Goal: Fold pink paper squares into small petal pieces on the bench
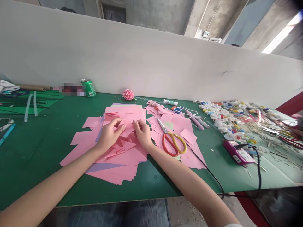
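Observation:
Between my two hands is a small piece of pink paper [127,125]. My left hand [112,131] pinches its left side between thumb and fingers, while my right hand [142,131] grips the right edge. Below them, several folded pink paper pieces [123,147] lie on a spread of pink paper sheets [82,148], with some purple sheets showing among them. A row of thin folded pink strips [111,116] sits just beyond my left hand. To the right of my right hand rest scissors [171,142] with one red and one yellow handle, blades pointing away.
A pink paper ball [128,94] stands near the white partition [142,63], with a green can [88,88] to its left. A glue stick [170,102] lies at the back. Farther right are a magenta power strip [238,153] with a black cable and a heap of small colourful pieces [224,119].

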The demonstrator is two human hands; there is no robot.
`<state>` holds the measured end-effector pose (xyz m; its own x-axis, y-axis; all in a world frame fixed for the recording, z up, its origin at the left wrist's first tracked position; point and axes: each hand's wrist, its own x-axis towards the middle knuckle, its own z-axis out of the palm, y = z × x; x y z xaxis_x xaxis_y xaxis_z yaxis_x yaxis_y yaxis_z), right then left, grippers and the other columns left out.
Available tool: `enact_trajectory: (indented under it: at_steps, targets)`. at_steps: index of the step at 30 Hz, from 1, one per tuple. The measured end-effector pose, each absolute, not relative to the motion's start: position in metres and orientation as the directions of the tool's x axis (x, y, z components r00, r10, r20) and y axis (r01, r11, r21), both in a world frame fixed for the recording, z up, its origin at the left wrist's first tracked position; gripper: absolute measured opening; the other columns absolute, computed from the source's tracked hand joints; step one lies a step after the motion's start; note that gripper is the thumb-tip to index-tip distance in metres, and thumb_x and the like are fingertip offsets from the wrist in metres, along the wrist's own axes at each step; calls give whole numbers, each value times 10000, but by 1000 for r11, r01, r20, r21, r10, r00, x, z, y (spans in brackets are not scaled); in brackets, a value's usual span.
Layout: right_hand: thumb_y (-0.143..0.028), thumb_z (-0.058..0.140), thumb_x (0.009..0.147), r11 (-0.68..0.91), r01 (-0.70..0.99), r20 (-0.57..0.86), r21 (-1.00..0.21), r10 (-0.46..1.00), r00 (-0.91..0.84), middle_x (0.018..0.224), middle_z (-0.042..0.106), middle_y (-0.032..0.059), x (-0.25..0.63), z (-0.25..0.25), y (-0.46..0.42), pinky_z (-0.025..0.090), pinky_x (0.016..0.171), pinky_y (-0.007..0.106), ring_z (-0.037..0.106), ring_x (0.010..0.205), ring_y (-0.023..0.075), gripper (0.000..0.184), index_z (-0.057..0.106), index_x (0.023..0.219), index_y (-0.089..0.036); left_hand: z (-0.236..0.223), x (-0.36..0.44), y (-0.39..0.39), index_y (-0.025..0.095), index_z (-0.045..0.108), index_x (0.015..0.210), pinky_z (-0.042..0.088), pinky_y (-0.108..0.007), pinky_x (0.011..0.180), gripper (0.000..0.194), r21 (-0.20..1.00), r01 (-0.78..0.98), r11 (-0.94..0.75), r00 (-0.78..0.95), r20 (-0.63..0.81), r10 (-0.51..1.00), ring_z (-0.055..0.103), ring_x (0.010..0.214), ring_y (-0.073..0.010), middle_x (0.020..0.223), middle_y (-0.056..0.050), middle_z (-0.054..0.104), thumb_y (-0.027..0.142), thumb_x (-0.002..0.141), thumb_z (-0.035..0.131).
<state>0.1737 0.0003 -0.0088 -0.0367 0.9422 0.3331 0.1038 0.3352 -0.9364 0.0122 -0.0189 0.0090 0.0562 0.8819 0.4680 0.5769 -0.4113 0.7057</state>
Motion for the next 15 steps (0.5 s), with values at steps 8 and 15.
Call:
enact_trajectory:
  at_steps: [8, 15]
  targets:
    - [-609, 437, 893, 206, -7, 206, -979, 978, 25, 468, 474, -52, 176, -16, 9, 355, 437, 213, 471, 411, 107, 440, 494, 732, -204, 8, 8, -15, 208, 583, 887, 448, -259, 730, 263, 728, 554, -405, 110, 419, 902, 594, 796, -172, 862, -9, 650, 451, 911, 487]
    - [-348, 380, 940, 225, -115, 231, -968, 972, -48, 654, 578, -31, 177, -12, 4, 412, 455, 194, 566, 445, 94, 322, 520, 1200, -220, 13, 6, -13, 198, 564, 765, 422, -252, 654, 288, 789, 498, -360, 78, 373, 925, 543, 667, -153, 705, 19, 574, 449, 895, 508]
